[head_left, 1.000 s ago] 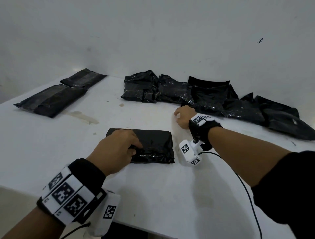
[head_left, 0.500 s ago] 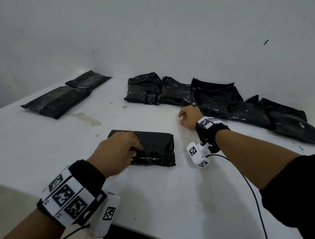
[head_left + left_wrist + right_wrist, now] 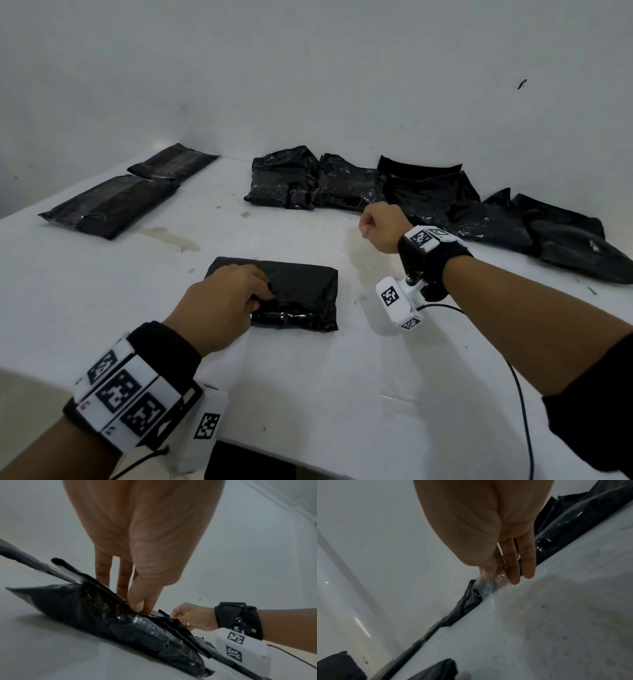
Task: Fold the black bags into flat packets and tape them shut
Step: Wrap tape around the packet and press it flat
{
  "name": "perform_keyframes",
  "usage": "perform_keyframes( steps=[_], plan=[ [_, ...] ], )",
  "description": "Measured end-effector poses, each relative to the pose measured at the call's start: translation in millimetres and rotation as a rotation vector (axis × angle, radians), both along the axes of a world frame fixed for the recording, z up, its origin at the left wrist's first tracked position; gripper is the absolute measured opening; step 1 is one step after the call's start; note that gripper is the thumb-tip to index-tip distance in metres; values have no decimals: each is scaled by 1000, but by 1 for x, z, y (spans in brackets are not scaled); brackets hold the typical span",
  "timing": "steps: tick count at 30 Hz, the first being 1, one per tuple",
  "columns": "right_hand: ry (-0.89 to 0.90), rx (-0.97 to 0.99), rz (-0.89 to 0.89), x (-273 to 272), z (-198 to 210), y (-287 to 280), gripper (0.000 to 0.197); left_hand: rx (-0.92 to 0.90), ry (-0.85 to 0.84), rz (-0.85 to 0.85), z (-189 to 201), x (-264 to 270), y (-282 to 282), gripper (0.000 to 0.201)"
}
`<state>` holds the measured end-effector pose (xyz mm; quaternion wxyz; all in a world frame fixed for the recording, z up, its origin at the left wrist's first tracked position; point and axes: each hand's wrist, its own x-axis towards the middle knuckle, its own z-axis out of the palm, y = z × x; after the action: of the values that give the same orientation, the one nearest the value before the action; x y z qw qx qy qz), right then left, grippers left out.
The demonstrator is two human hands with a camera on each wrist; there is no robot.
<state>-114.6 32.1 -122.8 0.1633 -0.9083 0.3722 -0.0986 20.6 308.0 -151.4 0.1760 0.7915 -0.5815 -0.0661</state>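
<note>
Our left hand [image 3: 219, 301] pinched the folded bag [image 3: 294, 294] shut at mid-table while our right hand [image 3: 383, 226] pinched clear tape [image 3: 488, 585] near the far pile [image 3: 428, 195]. Taping was in hand, we judged; next, carry the strip onto the flap.

**Wearer's rig, both wrists**

Left wrist [image 3: 137, 387]: black strap carrying white blocks printed with black square tag patterns; a white camera box [image 3: 202, 431] with one tag hangs below it, thin black cord trailing. Right wrist [image 3: 433, 248]: black strap, white tagged plate on top, a metal screw mount holding a white camera box [image 3: 399, 303] with two tags. Black cable [image 3: 524, 411] runs back from it. Black sleeve [image 3: 596, 407] on the right upper arm.
</note>
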Motion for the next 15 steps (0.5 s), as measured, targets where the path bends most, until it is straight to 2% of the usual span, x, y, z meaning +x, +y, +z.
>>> perform_keyframes(
  steps=[4, 9, 15],
  plan=[
    [-70, 31, 69, -16, 7, 17, 18, 0, -21, 17, 1, -6, 1, 35],
    [-227, -37, 87, -40, 16, 37, 27, -18, -86, 19, 4, -18, 4, 32],
    [-290, -126, 187, -62, 34, 74, 21, 60, -192, 44, 3, -33, 2, 23]
  ],
)
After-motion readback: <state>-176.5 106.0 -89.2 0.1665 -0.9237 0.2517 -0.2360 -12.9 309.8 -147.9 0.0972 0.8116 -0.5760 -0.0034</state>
